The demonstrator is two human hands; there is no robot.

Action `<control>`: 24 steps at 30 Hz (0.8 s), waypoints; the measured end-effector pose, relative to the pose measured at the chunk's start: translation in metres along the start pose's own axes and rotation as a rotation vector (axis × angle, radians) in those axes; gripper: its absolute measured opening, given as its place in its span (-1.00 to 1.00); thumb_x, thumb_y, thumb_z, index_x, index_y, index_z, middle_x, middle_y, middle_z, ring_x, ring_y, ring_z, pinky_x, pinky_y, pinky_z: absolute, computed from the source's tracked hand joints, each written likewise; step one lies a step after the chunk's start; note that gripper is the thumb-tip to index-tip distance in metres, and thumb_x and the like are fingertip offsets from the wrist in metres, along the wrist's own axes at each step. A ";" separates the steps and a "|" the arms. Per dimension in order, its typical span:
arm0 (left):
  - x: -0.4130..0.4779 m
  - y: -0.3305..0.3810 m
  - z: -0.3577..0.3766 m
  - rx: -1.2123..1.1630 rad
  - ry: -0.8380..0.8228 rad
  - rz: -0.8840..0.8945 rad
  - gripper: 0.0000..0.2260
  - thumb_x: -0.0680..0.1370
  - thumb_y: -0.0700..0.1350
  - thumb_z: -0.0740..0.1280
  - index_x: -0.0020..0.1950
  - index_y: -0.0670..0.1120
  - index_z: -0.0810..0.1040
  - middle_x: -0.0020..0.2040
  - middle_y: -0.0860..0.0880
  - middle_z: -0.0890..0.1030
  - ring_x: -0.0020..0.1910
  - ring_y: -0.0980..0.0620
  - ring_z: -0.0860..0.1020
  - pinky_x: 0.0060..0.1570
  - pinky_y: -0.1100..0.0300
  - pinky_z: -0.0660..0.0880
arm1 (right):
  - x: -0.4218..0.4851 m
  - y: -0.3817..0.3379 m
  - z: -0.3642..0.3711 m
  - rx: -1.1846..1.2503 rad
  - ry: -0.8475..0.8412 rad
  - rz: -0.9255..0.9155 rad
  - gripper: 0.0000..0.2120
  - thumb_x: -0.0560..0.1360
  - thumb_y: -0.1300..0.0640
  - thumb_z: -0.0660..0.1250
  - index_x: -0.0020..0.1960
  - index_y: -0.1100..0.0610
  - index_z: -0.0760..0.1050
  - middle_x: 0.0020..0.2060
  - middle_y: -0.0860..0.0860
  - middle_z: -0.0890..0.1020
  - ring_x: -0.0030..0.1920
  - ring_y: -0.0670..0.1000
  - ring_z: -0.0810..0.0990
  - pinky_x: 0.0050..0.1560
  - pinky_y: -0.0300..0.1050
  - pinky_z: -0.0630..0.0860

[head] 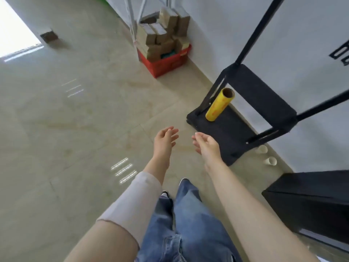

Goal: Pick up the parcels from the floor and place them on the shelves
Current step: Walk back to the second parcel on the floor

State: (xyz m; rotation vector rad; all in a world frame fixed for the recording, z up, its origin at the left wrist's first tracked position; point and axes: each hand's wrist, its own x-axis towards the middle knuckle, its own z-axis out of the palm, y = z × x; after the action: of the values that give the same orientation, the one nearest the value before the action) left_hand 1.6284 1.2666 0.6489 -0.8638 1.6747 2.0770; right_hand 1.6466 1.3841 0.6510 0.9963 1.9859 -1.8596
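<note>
Several brown cardboard parcels [162,35] are piled in a red crate [166,65] on the floor by the white wall, far ahead of me. A black metal shelf rack [264,99] stands at the right, and a yellow roll [219,104] sits upright on its bottom shelf. My left hand [165,138] and my right hand [206,144] are stretched out side by side above the floor. Both hold nothing, fingers apart, palms turned toward each other. They are well short of the crate.
The beige tiled floor [75,129] spreads wide to the left. A small dark box [49,36] lies far off at the upper left. Two white paper cups [266,155] stand by the wall. A black box [311,205] is at my right. A white frame [132,19] stands behind the crate.
</note>
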 end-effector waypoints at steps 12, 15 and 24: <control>0.124 0.076 -0.095 -0.357 0.367 -0.038 -0.67 0.65 -0.16 0.08 0.36 -0.23 0.40 0.31 -0.18 0.56 0.08 -0.05 0.53 -0.08 0.26 0.44 | 0.120 -0.093 0.150 -0.226 -0.316 -0.045 -0.91 0.57 0.05 0.22 -0.01 0.06 0.43 -0.01 -0.01 0.59 0.08 0.00 0.54 0.10 -0.13 0.47; 0.148 0.100 -0.115 -0.433 0.436 -0.031 -0.67 0.65 -0.14 0.08 0.36 -0.23 0.41 0.22 -0.15 0.58 0.08 -0.05 0.54 -0.07 0.25 0.45 | 0.145 -0.120 0.186 -0.285 -0.393 -0.061 -0.82 0.57 0.02 0.20 0.08 0.10 0.43 0.00 -0.02 0.58 0.07 -0.02 0.54 0.11 -0.14 0.47; 0.236 0.191 -0.220 -0.596 0.592 0.054 -0.68 0.65 -0.12 0.08 0.35 -0.20 0.41 0.13 -0.06 0.57 0.08 -0.03 0.55 -0.11 0.26 0.48 | 0.179 -0.182 0.376 -0.308 -0.608 -0.088 -0.75 0.57 0.02 0.21 0.17 0.14 0.42 0.05 0.02 0.58 0.08 0.01 0.55 0.00 -0.21 0.48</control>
State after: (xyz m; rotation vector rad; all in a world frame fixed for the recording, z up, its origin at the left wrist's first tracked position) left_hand 1.3884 0.9809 0.6151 -1.7749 1.3060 2.5737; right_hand 1.3005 1.0907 0.6266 0.2182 1.8602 -1.5705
